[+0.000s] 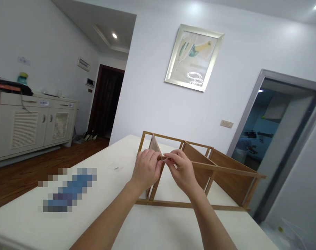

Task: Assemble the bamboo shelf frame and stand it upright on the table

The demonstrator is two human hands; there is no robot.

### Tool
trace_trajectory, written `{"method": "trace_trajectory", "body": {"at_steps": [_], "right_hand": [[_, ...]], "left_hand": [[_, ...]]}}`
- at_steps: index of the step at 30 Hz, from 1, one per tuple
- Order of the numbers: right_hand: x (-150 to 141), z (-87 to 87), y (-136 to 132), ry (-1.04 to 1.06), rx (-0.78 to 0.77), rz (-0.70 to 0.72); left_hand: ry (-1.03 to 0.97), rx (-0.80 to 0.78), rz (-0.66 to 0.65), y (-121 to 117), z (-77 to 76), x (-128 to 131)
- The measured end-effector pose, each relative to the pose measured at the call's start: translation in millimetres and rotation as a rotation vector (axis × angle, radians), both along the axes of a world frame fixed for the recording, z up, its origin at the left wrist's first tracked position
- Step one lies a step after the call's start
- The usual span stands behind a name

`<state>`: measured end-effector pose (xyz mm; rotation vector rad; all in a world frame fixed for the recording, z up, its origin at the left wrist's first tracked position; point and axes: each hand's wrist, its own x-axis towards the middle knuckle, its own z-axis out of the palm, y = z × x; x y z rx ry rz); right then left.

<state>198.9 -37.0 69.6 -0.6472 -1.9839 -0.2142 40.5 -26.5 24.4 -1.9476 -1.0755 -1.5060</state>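
My left hand [146, 168] pinches a rail of the wooden rack [233, 171]; my right hand [181, 170] is pinched shut beside it, contents unclear. From the grip, the rack's long axis runs toward three o'clock, right hand nearer.

Observed: 2 bare forearms rise from the bottom edge; left hand [147, 166] and right hand [180, 167] nearly meet near centre frame, fingers curled.

A framed picture [194, 57] hangs above a light switch [226, 124].
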Motion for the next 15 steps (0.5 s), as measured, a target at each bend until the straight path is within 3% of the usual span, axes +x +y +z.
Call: {"method": "trace_trajectory", "body": {"at_steps": [7, 15], "right_hand": [[-1.7, 2.0, 2.4, 0.182, -0.192, 0.005], [-5.6, 4.9, -3.3, 0.100, -0.070, -0.076]], "left_hand": [[-0.004, -0.004, -0.021, -1.2, 0.8, -0.2], [-0.037, -0.027, -0.033, 2.2, 0.8, 0.4]]}}
